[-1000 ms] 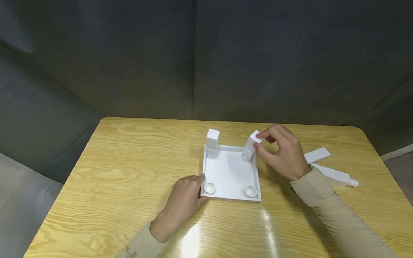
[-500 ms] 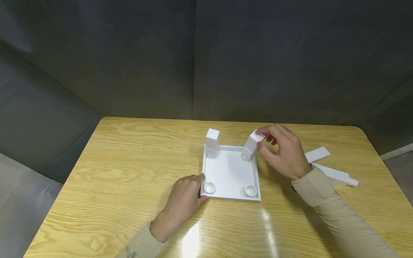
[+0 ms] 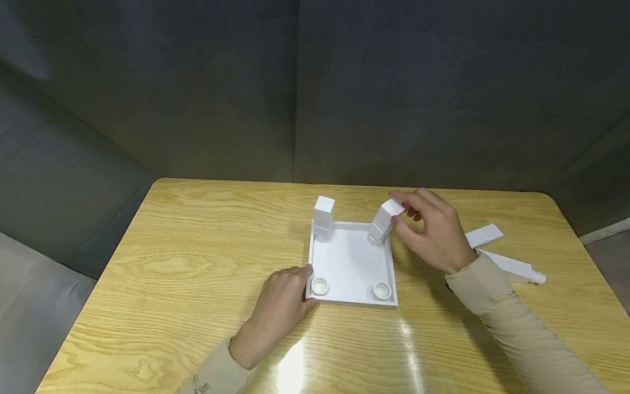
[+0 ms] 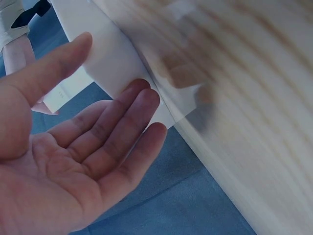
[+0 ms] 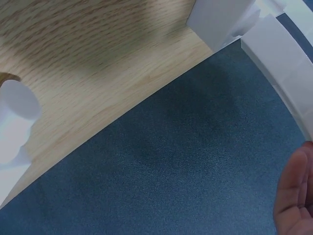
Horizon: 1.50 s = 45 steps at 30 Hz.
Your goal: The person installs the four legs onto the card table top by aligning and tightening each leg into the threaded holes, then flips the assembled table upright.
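Fingers of the right hand [image 3: 435, 232] pinched a square white post [image 3: 383, 220] at the far right corner of a square white tray [image 3: 351, 269]. It seemed to lean right. The left hand [image 3: 280, 298], fingers loose, touched the tray's near left corner. A second white post [image 3: 324, 219] stood far left.

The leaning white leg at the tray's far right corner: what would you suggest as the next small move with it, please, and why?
I would probably ease the leaning leg upright with the right hand, which pinches its top: it tilts outward, while the other leg stands straight, and the left hand touches the tray, which may steady it.
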Each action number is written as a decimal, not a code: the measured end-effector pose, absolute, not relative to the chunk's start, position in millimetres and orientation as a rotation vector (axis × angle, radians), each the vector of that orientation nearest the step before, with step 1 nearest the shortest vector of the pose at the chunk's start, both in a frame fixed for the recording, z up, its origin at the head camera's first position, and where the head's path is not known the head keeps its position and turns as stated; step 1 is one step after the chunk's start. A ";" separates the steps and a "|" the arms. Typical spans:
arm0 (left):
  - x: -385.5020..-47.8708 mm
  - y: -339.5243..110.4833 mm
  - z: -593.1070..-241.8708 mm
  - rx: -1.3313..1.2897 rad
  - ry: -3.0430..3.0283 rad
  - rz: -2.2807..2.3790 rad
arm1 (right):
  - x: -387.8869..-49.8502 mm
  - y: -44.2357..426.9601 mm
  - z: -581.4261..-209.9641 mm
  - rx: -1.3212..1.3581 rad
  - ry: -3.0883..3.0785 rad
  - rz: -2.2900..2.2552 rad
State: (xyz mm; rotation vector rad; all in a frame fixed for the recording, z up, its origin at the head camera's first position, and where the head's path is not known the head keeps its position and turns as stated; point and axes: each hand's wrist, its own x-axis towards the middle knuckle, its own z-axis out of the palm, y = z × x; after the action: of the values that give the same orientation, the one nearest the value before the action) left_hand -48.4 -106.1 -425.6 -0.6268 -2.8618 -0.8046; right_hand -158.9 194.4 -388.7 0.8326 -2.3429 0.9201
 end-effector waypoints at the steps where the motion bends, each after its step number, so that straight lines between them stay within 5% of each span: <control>1: -48.5 -106.0 -425.5 -0.627 -2.862 -0.809 | -158.8 194.3 -388.7 0.830 -2.344 0.922; 45: -48.5 -106.4 -426.1 -0.615 -2.864 -0.823 | -159.7 191.4 -389.3 0.809 -2.295 0.967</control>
State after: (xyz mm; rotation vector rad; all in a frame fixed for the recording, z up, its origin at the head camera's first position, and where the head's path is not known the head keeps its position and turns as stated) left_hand -48.5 -106.4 -426.1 -0.6155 -2.8637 -0.8226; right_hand -159.7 191.4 -389.3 0.8094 -2.2947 0.9670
